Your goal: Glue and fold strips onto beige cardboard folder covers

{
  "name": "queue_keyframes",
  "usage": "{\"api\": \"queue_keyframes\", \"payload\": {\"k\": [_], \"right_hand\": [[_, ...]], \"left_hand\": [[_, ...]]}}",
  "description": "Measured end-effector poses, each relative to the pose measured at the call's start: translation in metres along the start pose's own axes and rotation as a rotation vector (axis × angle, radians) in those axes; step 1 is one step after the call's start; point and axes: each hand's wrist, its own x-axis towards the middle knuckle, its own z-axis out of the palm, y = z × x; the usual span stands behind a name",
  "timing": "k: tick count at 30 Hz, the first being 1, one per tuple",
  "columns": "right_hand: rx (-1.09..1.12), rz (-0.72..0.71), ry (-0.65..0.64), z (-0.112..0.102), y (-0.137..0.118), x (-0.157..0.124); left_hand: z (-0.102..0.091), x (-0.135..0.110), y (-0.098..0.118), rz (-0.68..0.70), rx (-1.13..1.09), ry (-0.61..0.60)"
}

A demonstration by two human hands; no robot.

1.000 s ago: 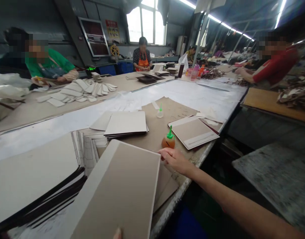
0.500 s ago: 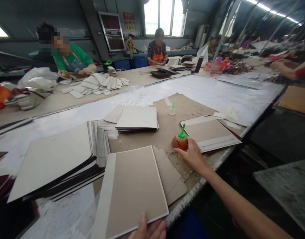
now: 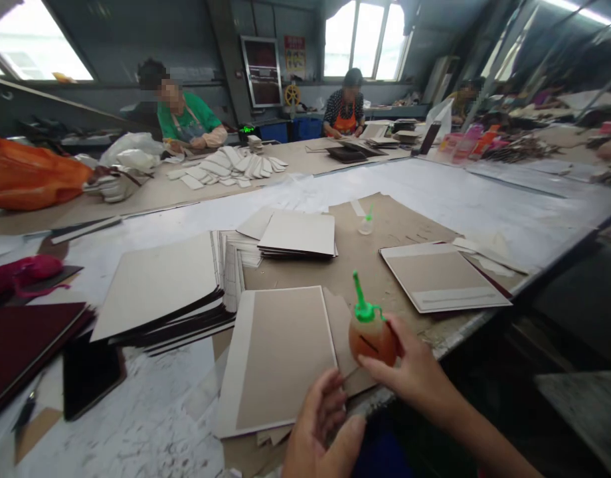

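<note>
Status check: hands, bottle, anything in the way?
Right hand gripping orange glue bottle, nozzle up. Left hand open, at near corner of grey board. Nothing between bottle and board.

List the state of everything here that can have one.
Orange bottle, roughly upright, green nozzle on, gripped in the right hand.
Board, lying flat on the table.
Left hand, loosely open, holding nothing, at the board's near edge.
Clear bottle, standing upright, untouched.
Cover, lying flat near the table edge.
Stack, flat, neatly squared.
</note>
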Motion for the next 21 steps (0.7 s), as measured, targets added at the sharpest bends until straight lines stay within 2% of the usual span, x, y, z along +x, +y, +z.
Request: {"api": "queue_keyframes", "payload": {"k": [3,5,9,11,14,16,19,21], "right_hand": [[0.025,-0.109,-0.141,0.002,-0.018,-0.032],[0.043,-0.135,-0.156,0.008,-0.021,-0.048],[0.104,-0.121,-0.029,0.028,-0.019,-0.067],[0.188,-0.094,0.046,0.034,-0.019,-0.069],[0.359,-0.002,0.070,0.029,-0.018,-0.056],[0.446,0.087,0.011,0.019,-0.016,-0.038],[0.487,0.201,0.002,0.007,-0.004,-0.005],[0.472,0.234,0.028,0.003,0.005,0.015]], "left_hand": [[0.011,0.002,0.011,0.031,-0.048,-0.166],[0.011,0.002,0.012,0.027,-0.071,-0.242],[0.009,0.001,0.011,0.042,-0.158,-0.184],[0.009,0.001,0.014,0.028,-0.168,-0.211],[0.004,-0.002,0.021,-0.001,-0.014,-0.249],[-0.006,-0.003,0.019,0.104,0.214,-0.133],[-0.029,-0.001,0.000,0.487,0.554,0.111],[-0.047,0.006,-0.020,0.678,0.687,0.134]]}}
